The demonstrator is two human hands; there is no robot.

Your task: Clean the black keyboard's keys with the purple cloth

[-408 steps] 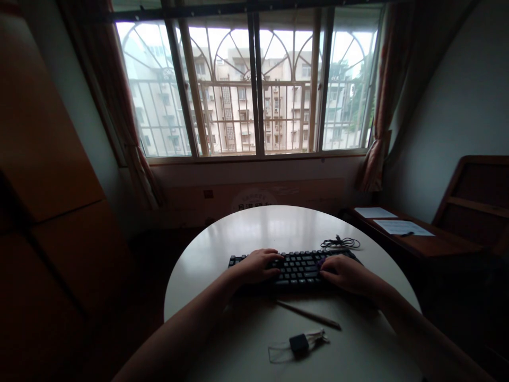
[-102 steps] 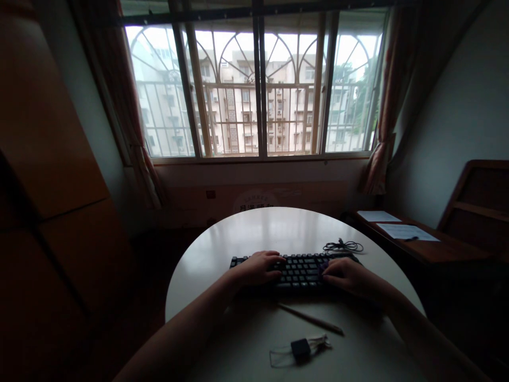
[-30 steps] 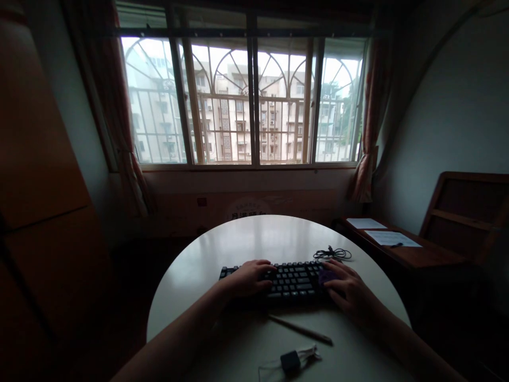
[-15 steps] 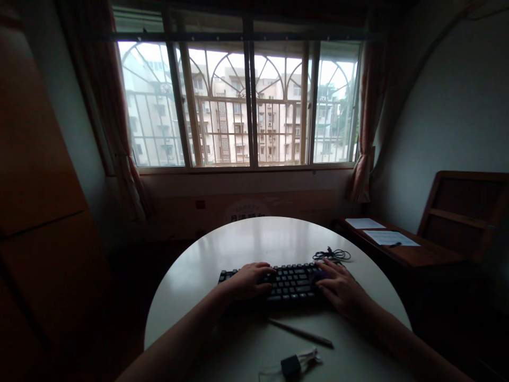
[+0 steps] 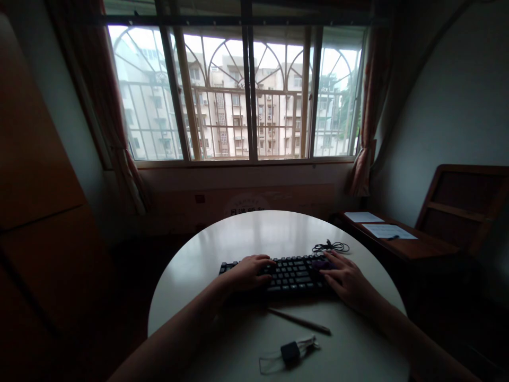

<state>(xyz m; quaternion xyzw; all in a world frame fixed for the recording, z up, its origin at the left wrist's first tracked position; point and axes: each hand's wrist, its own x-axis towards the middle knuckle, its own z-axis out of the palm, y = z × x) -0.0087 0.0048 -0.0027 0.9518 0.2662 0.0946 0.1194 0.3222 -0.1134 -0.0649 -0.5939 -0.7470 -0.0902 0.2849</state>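
A black keyboard (image 5: pixel 292 277) lies on the round white table (image 5: pixel 191 265). Across the left part of its keys rests my left hand (image 5: pixel 251 271), fingers stretched to the right and thumb apart, holding nothing loose. My right hand (image 5: pixel 348 280) is over the keyboard's right end, its fingers pressing a dark purple cloth (image 5: pixel 321 265) against the keys. Part of that cloth is hidden under the fingers. Nearer to me lie a thin stick-like tool (image 5: pixel 300 321), slanting to the right, and a small black block with wire loops (image 5: pixel 290 351), which looks like a keycap puller.
Behind my right hand a coiled black cable (image 5: pixel 331 246) lies on the table. To the right, a wooden chair (image 5: pixel 429 248) holds sheets of paper (image 5: pixel 388 231) and a dark pen (image 5: pixel 393 238). A barred window (image 5: pixel 248 95) with curtains stands beyond the table.
The whole view has shifted, so the scene sits slightly higher. My right hand and the cloth have slid a little to the right along the keyboard. My left hand keeps its place.
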